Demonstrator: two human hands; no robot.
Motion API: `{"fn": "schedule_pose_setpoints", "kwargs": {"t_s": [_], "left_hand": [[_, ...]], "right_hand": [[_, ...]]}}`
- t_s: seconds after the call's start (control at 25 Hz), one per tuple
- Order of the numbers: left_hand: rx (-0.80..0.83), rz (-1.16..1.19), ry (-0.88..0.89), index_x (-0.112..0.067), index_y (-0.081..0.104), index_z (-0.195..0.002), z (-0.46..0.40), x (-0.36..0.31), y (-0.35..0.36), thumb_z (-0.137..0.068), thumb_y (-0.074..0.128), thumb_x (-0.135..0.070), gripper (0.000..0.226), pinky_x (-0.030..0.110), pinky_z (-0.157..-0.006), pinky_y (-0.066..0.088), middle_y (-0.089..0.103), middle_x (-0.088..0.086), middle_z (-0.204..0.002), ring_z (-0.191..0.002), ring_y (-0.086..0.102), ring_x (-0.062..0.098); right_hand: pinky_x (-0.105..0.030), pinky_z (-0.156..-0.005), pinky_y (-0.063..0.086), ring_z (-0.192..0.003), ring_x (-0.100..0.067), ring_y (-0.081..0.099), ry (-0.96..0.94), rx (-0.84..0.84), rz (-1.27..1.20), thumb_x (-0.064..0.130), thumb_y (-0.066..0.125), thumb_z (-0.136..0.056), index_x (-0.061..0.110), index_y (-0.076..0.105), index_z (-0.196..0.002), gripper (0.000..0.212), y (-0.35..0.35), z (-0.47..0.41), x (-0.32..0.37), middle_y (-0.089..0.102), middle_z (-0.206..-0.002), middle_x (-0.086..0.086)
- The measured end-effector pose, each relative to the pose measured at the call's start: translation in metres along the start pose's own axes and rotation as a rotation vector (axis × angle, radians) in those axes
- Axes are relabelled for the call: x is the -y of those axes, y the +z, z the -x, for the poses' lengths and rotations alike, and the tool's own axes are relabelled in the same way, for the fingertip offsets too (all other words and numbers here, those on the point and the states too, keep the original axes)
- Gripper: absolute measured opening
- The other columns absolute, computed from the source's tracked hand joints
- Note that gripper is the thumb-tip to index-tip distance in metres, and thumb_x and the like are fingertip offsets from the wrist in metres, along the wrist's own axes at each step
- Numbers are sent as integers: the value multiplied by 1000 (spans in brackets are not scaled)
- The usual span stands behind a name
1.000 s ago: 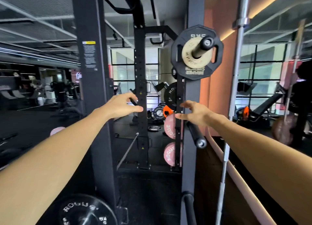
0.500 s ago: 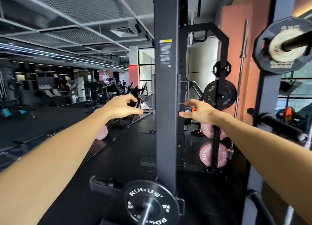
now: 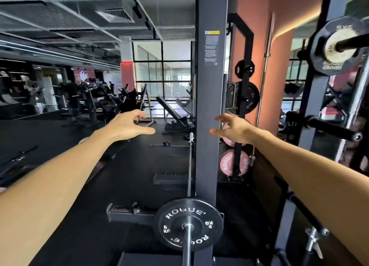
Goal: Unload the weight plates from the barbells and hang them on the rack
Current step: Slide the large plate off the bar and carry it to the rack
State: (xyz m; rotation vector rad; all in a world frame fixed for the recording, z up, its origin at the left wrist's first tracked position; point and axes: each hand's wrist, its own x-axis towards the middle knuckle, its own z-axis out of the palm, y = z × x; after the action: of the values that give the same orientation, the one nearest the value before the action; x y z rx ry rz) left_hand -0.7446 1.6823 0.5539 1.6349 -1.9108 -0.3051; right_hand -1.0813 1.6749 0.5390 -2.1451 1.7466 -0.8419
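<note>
While both hands, left hand and right hand, reach forward empty with fingers spread: black Rogue plate sits low on barbell, before rack upright. Step: approach. Next, probably: lower, grip plate rim, slide off.

The dark grey steel rack upright hides the left part of the black round plate hung behind it. The pink round bumper plate sits mostly behind the right hand. The black twelve-sided plate with a cream centre is blurred, its lettering unreadable. The silver barbell shaft runs off the bottom edge.
</note>
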Motion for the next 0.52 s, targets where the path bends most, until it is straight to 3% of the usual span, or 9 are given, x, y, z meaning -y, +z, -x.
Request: {"fn": "schedule_pose_setpoints", "kwargs": {"t_s": [0.12,0.32,0.52], "left_hand": [[34,16,-3,-29,51,-138,-16,22,20,-78,77,-53,69,32,-95,36,48,3,-144,-128,47,23],[36,69,-14,-31,50,-139,-60,43,57,-76,79,-52,72,40,-107,37,46,0,-147,-134,43,22],[63,42,-21,-35,48,-138,-112,77,116,-72,77,-62,77,37,-103,38,47,-1,-145,-132,45,21]], "right_hand": [[-22,-97,32,-133,-21,46,27,17,13,46,68,-86,23,42,-144,68,22,-17,-12,44,-149,-6],[-32,-105,37,-130,-25,49,66,36,8,51,68,-84,26,41,-143,69,58,-66,-47,43,-149,-5],[-31,-105,37,-132,-24,48,119,44,-36,50,69,-84,28,41,-143,70,102,-112,-99,42,-150,-5]]}}
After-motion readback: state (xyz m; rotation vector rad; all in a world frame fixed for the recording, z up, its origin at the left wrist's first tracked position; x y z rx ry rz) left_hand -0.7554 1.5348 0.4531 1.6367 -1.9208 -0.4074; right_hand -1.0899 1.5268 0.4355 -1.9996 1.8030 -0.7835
